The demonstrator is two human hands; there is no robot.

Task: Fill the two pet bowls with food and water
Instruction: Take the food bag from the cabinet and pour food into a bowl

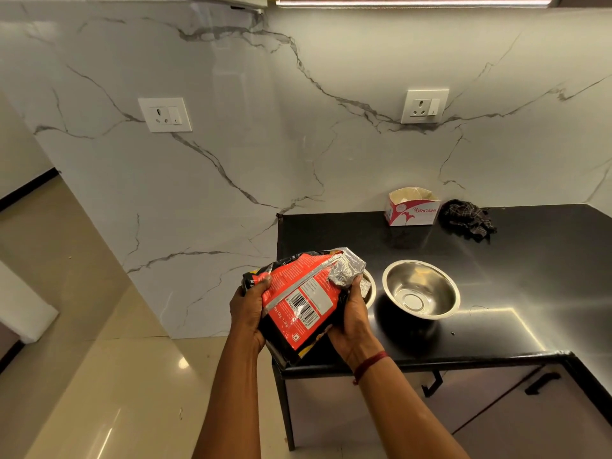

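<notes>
I hold a red and black pet food bag [299, 301] in both hands over the left end of the black counter [530, 293]. My left hand [250, 309] grips the bag's left side. Curled round its right side is my right hand [352, 318], just below the crumpled silver open end. The bag is tilted, with that open end over a steel bowl [370, 288] that it mostly hides. A second steel bowl [420, 289] stands empty just to the right.
A white Origami carton [412, 208] and a dark checked cloth [468, 218] lie at the back of the counter by the marble wall. Cabinet doors with black handles [543, 382] are below the counter. Tiled floor lies to the left.
</notes>
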